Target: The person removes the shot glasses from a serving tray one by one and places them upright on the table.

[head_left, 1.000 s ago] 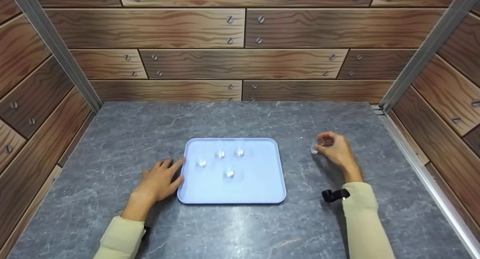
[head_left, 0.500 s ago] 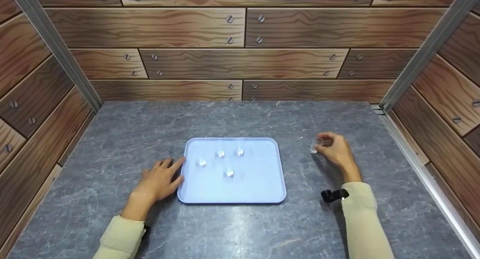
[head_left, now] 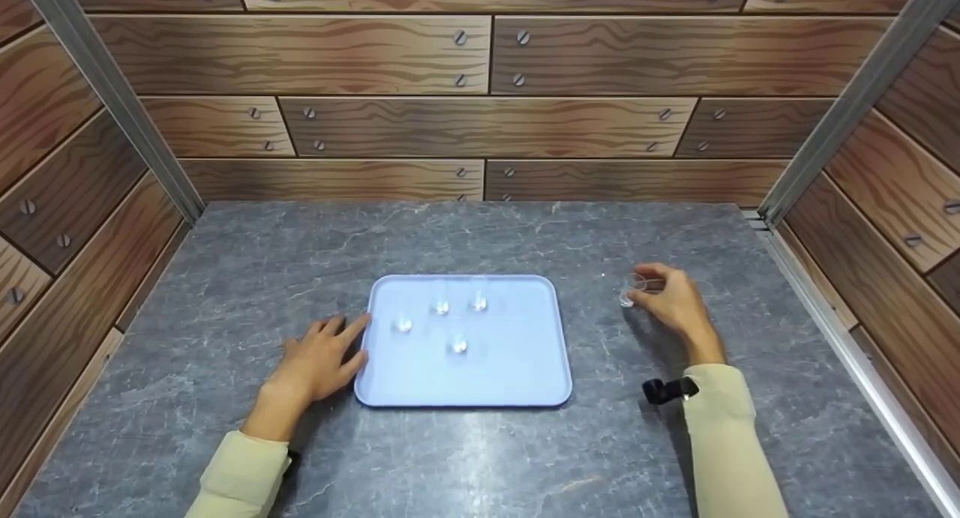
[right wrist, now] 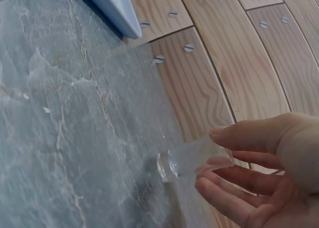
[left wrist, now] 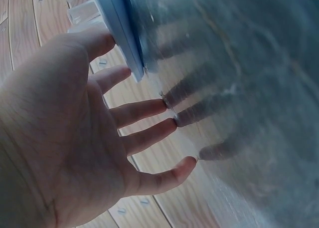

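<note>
A clear shot glass (right wrist: 192,160) with a thick base stands at or very near the tabletop, right of the tray. My right hand (head_left: 673,299) pinches it near the rim between thumb and fingers. Several more clear shot glasses, among them a front one (head_left: 457,344) and a left one (head_left: 403,323), stand on the light blue tray (head_left: 517,368). My left hand (head_left: 319,360) lies at the tray's left edge with its fingers spread. In the left wrist view, its thumb and forefinger touch the tray's rim (left wrist: 122,33), while the other fingertips rest on the table.
The grey marbled tabletop (head_left: 480,458) extends around the tray. Wood-patterned panels (head_left: 480,128) enclose the back and sides, with metal rails (head_left: 862,360) at the corners and along the right edge.
</note>
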A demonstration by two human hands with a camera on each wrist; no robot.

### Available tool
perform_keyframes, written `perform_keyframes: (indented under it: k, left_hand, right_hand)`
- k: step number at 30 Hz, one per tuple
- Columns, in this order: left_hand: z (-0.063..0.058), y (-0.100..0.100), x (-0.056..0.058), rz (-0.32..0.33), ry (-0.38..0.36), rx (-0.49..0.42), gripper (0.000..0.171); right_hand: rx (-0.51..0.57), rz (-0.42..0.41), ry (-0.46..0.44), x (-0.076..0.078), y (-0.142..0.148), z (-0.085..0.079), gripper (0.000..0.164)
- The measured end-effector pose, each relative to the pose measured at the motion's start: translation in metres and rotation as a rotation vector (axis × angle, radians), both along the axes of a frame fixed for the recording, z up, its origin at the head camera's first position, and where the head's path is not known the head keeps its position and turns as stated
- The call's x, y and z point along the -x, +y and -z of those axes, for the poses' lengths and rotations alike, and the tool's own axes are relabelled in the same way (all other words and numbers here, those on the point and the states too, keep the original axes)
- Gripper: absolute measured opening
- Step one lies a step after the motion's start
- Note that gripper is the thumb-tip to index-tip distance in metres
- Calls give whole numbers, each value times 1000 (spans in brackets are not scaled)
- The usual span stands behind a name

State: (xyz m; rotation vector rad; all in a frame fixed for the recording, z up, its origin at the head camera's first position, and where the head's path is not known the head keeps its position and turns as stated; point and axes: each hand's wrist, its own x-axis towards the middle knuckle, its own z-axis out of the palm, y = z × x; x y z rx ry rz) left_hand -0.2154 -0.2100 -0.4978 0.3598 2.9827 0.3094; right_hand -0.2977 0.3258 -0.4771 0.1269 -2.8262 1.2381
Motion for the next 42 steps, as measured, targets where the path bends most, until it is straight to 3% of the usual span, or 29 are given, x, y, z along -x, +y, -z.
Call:
perform_keyframes:
  k: [11, 22, 42]
  left_hand:
    - [0, 0, -1, 3, 3, -8, 59]
    - [0, 0, 0, 5, -1, -3, 59]
    - [-1, 1, -1, 5, 16, 11, 58]
  right_hand:
    - [-51, -8, -22, -10, -1, -21, 53]
    - [-58, -21, 86, -18, -16, -40, 45]
    - [-41, -155, 124, -36, -46, -63, 40]
